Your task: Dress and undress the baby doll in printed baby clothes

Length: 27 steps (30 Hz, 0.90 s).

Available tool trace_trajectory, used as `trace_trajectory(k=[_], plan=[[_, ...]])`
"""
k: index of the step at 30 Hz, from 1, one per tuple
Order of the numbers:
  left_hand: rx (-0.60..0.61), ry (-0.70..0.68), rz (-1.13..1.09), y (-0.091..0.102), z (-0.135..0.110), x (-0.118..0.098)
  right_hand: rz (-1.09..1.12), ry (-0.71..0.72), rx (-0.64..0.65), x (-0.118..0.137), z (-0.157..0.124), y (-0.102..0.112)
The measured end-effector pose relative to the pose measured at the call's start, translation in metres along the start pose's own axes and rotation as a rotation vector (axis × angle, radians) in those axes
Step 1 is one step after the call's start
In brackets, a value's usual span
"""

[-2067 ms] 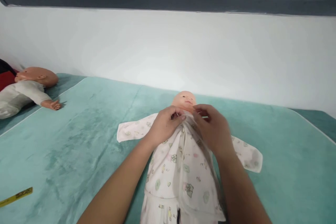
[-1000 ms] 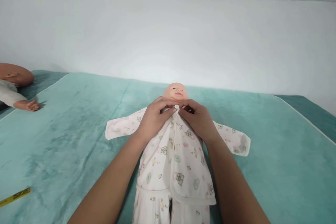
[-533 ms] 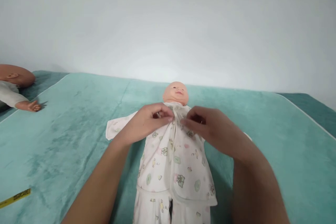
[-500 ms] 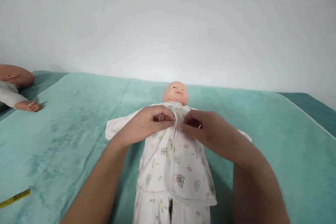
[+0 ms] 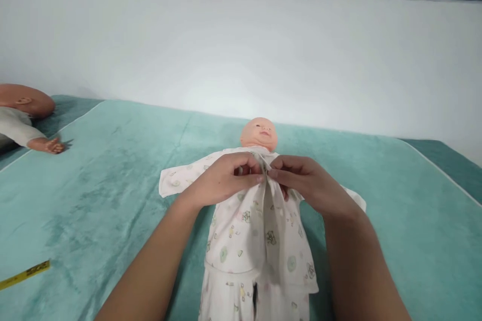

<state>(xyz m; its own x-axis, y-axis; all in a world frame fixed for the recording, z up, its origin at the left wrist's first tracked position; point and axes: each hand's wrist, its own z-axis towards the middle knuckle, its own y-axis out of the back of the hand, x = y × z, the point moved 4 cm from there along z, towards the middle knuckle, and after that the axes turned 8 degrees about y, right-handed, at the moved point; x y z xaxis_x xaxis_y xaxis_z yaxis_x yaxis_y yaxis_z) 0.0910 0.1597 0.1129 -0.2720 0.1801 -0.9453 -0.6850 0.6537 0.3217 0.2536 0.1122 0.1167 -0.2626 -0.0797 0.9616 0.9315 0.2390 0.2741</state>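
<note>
A baby doll (image 5: 259,133) lies face up in front of me, its head away from me. It wears a white baby jacket (image 5: 233,241) printed with small bears and green shapes, over matching pants (image 5: 226,296). At the chest, my left hand (image 5: 233,175) pinches one front edge of the jacket between thumb and fingers. My right hand (image 5: 305,178) pinches the other front edge just beside it. Both edges are lifted a little off the doll, and the fabric below them hangs in a fold. Whatever fastening lies between my fingertips is hidden.
The doll lies on a teal plush blanket (image 5: 124,185) with a pale border line. A second doll (image 5: 30,103) in a white top lies at the far left. A yellow strip with dark print (image 5: 26,275) is at the lower left. Behind stands a white wall (image 5: 226,50).
My right hand has come in to the jacket's edge and now grips it. The front flap has lifted and parted lower down. The view has shifted slightly.
</note>
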Motion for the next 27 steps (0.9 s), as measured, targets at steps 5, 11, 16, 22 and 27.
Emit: trace_trajectory(k=[5, 11, 16, 22, 27], plan=[[0.028, 0.004, -0.065, -0.002, 0.001, 0.001, 0.04, -0.026, -0.019, -0.011, 0.004, -0.004], [-0.003, 0.036, -0.074, -0.004, 0.003, 0.004, 0.085, -0.021, 0.015, -0.016, 0.006, -0.002], [-0.033, 0.015, 0.005, -0.004, 0.005, 0.005, 0.149, -0.015, 0.021, -0.017, 0.007, -0.002], [-0.046, 0.007, 0.067, -0.004, 0.004, 0.004, 0.018, -0.079, 0.006, -0.014, 0.007, -0.004], [-0.023, 0.01, 0.066, -0.004, 0.002, 0.004, -0.039, -0.046, -0.032, -0.012, 0.006, -0.005]])
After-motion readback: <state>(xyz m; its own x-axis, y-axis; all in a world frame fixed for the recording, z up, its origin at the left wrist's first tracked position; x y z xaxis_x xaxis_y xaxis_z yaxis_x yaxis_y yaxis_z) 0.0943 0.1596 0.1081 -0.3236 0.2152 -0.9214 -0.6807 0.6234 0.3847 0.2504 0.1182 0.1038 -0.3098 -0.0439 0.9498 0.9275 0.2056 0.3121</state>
